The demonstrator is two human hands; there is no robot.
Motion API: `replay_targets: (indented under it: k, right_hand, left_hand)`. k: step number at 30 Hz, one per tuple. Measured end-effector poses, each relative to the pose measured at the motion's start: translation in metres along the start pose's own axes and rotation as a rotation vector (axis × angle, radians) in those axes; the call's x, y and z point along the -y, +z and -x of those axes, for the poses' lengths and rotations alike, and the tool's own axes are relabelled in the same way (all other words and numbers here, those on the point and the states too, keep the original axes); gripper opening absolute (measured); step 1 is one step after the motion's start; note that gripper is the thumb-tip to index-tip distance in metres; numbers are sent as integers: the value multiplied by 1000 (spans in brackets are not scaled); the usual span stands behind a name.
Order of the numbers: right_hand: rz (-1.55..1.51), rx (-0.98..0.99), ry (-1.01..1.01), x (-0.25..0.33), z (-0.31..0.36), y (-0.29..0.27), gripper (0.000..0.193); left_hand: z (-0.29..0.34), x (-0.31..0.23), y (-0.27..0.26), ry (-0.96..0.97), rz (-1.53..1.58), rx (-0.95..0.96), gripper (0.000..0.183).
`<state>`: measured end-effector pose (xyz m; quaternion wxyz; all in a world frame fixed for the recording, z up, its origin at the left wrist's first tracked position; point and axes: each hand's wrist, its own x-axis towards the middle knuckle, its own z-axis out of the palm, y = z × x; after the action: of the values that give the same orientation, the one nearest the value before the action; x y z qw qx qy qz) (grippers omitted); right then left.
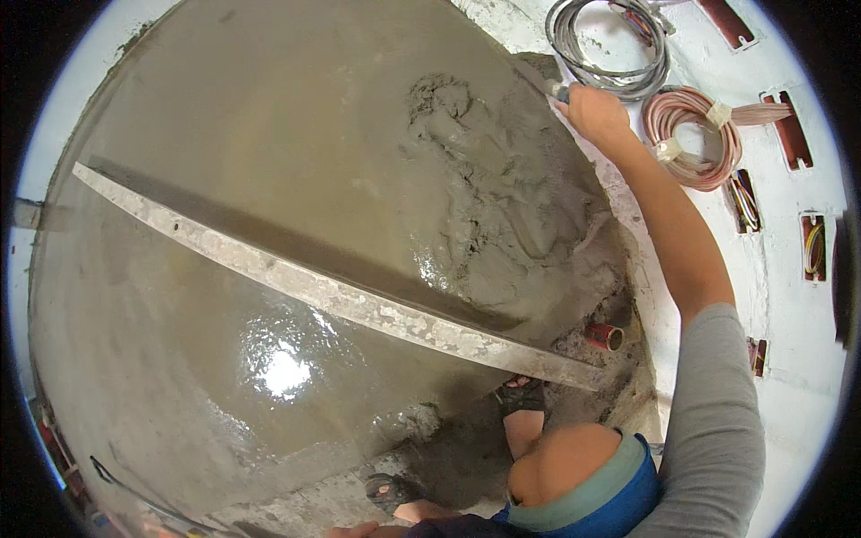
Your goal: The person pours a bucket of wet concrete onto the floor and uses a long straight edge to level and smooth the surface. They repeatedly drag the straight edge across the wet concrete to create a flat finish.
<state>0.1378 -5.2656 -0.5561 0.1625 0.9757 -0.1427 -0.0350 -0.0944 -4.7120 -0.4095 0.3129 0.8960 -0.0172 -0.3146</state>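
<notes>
My right hand point(596, 112), at the end of a stretched-out arm, is closed round the short grey handle of a trowel point(560, 91). Its blade is hard to make out against the grey mortar along the wall. Below and left of it lies a rough, lumpy heap of wet mortar point(489, 179). A long, pale, mortar-stained straightedge point(323, 291) rests slantwise across the smooth wet screed point(296, 99). At the lower edge only part of my left hand point(366, 531) shows; its fingers are mostly cut off from view.
Coiled grey cable point(659, 76) and a coil of reddish wire point(695, 103) hang by the white wall at right. Several red wall boxes point(791, 134) hold wires. A red can point(604, 337) lies by the straightedge's near end. My sandalled feet point(390, 491) are below it.
</notes>
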Motion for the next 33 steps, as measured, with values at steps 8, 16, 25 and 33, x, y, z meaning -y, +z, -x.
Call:
replay_targets:
  k: [8, 16, 25, 33]
  right_hand:
    - [-179, 102, -19, 31, 151, 14, 38]
    - [-38, 172, -182, 2, 138, 73, 32]
    - [-6, 74, -213, -8, 52, 81, 33]
    - [-75, 54, -44, 3, -19, 62, 38]
  left_hand:
    - [-1, -6, -3, 116, 60, 20, 28]
    - [-4, -15, -2, 34, 60, 66, 29]
    - [-8, -20, 10, 10, 50, 10, 23]
    - [-15, -28, 12, 15, 8, 17, 25]
